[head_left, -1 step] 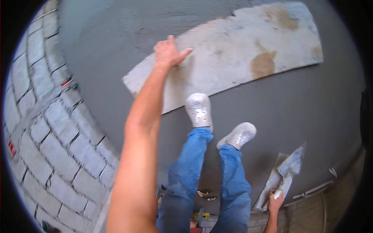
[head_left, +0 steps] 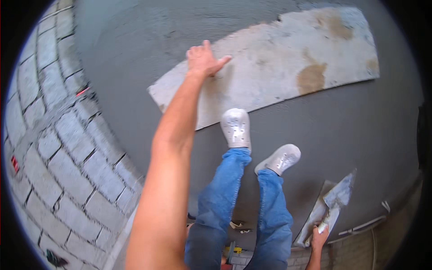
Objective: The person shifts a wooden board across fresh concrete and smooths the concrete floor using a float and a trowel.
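Note:
My left hand (head_left: 203, 60) reaches far forward over a wide, pale, flat board (head_left: 263, 67) with brown stains. Its fingers are spread at the board's far edge and the thumb points right across the surface; whether it presses on the board I cannot tell. My right hand (head_left: 320, 235), low at the right, is closed round the pale handle of a pointed trowel (head_left: 339, 191). A long flat metal finishing trowel (head_left: 309, 221) lies against it and seems held in the same grip. My pale clog (head_left: 236, 126) touches or overlaps the board's near edge.
Smooth grey wet-looking cement (head_left: 360, 121) surrounds the board. A wall of grey blocks (head_left: 72, 135) runs along the left, with a small red object (head_left: 15, 164) on it. My other clog (head_left: 280, 158) stands on the cement. White pipes (head_left: 362, 225) lie at the lower right.
The whole view has shifted slightly, so everything sits a little farther right. Both hands keep their places relative to the board and the trowels.

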A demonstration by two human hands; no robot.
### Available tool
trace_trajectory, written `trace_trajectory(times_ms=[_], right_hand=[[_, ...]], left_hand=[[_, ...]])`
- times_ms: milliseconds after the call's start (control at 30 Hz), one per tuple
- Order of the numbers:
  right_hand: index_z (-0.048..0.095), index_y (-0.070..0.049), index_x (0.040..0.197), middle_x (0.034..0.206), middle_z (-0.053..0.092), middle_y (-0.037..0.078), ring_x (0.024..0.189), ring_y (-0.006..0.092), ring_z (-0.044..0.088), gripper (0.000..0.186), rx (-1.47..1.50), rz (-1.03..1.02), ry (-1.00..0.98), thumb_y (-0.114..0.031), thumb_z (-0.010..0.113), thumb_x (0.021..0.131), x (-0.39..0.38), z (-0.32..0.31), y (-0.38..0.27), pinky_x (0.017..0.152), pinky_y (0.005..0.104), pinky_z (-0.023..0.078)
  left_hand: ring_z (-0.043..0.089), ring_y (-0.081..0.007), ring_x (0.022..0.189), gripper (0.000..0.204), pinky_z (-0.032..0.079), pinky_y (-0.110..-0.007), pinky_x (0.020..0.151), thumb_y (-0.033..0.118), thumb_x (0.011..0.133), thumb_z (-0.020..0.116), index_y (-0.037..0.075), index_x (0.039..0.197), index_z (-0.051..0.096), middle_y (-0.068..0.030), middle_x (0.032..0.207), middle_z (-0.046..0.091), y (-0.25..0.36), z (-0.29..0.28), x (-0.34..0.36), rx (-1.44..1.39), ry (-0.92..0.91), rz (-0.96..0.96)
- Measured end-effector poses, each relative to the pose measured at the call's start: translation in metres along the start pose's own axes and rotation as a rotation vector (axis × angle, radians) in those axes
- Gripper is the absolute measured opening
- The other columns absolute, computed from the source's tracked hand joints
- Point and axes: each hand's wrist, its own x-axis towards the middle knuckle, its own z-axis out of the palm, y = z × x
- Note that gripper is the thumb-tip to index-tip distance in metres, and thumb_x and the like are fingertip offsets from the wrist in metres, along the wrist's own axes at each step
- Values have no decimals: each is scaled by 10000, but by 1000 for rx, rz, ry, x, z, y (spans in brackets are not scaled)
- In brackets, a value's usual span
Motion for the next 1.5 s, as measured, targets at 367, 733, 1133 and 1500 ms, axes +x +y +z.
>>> trace_trajectory(times_ms=[367,733,1133,1500], right_hand=[[575,-24,917,830,579,40,733,142,546,184,100,12,-10,-51,635,746,-5,-5,-18,693,283,447],[537,-11,908,792,566,70,701,178,540,231,150,-138,48,-104,651,730,28,16,26,669,332,461],[550,13,909,808,585,103,716,200,556,288,-16,-220,33,-178,664,726,60,5,78,681,360,474],[569,-22,785,704,551,33,621,151,520,180,-70,-267,48,-167,662,734,38,-19,23,588,323,443]], left_hand=[[571,-345,1052,752,373,-514,964,710,817,502,25,1097,634,-214,1062,640,-25,-66,-26,-344,-109,14],[623,-308,911,554,372,-464,824,633,837,559,85,857,634,-122,908,675,-30,-69,-114,-389,290,-8],[595,-241,780,528,463,-370,736,529,903,558,10,881,653,-181,822,646,-241,-81,-309,-616,260,-461],[509,-223,1208,763,344,-323,1046,577,916,520,-82,1301,517,-143,1315,558,-371,5,-462,-1040,413,-975]])
